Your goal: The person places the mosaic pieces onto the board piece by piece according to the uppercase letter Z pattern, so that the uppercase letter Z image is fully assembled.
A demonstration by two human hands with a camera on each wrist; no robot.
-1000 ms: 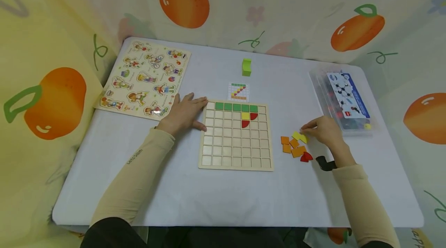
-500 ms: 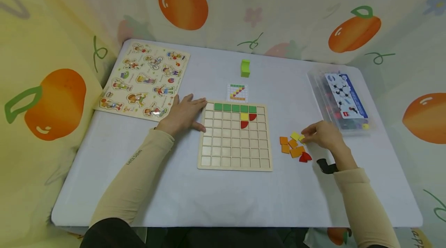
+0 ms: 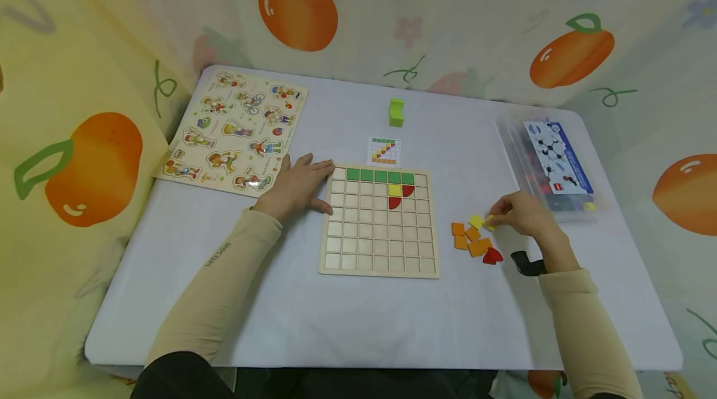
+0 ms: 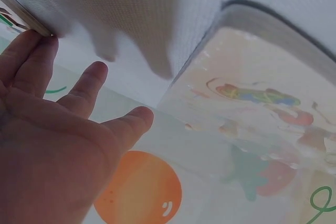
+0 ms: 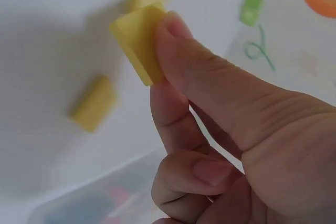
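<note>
My right hand (image 3: 521, 212) pinches a small yellow tile (image 5: 137, 40) between thumb and fingers, just above the loose pieces right of the board. Two other yellow pieces, one of them a yellow block-like tile (image 5: 94, 103), lie blurred beneath it in the right wrist view. The wooden grid board (image 3: 364, 243) lies mid-table, with a row of green tiles (image 3: 381, 176) near its top, one yellow square (image 3: 394, 190) and two red quarter-circles (image 3: 407, 191). My left hand (image 3: 297, 184) rests with spread fingers at the board's left edge, fingertips and thumb touching it.
Orange tiles (image 3: 460, 242) and red pieces (image 3: 493, 256) lie right of the board. Behind it are a pattern card (image 3: 383, 151) and a green block (image 3: 396, 112). A picture puzzle (image 3: 232, 131) lies back left; a clear plastic box (image 3: 566, 200) stands right.
My right hand has drawn slightly to the right from the loose pieces, with a yellow tile between its fingers. My left hand stays at the board's edge.
</note>
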